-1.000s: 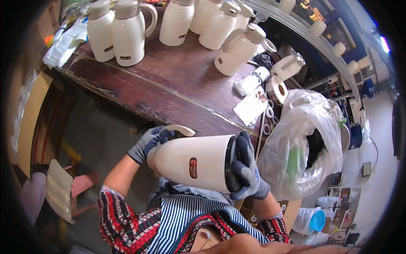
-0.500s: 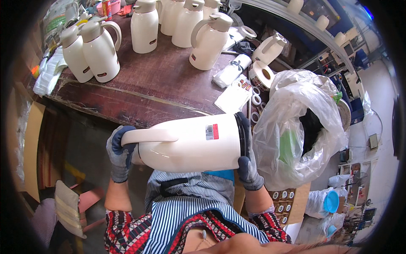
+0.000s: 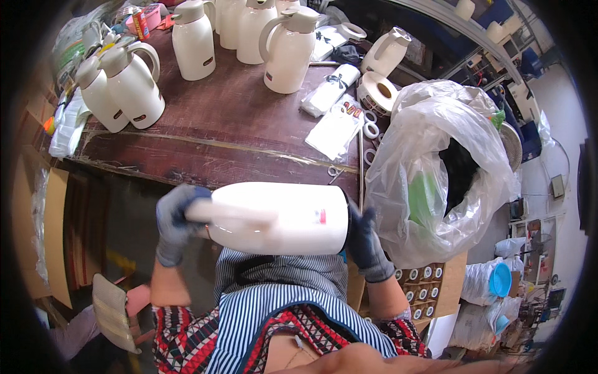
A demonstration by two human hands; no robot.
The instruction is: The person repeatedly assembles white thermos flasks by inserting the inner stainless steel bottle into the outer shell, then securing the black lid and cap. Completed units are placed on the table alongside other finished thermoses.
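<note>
A cream-white vacuum jug [image 3: 293,218] lies sideways in front of my apron, off the table, blurred by motion. My left hand [image 3: 177,221], in a grey and blue work glove, is closed round its lid end beside the handle. My right hand [image 3: 369,246], gloved alike, grips the dark-rimmed base, its palm against the bottom. A small red and white label shows on the body near the base. On the table ahead, two jugs [image 3: 134,93] stand together at left, and another jug [image 3: 289,53] stands near the middle.
The brown wooden table [image 3: 237,118] bears scissors [image 3: 370,124], a label roll [image 3: 377,92] and a packet of labels [image 3: 336,131]. A large clear plastic bag [image 3: 405,187] bulges at its right. Below it sits a partitioned box [image 3: 423,290] of small round-ended items. A cardboard box [image 3: 57,230] stands at left.
The jug has turned about its long axis, so its handle and label have shifted, and it sits slightly lower. Both hands keep their hold. The view has shifted a little.
</note>
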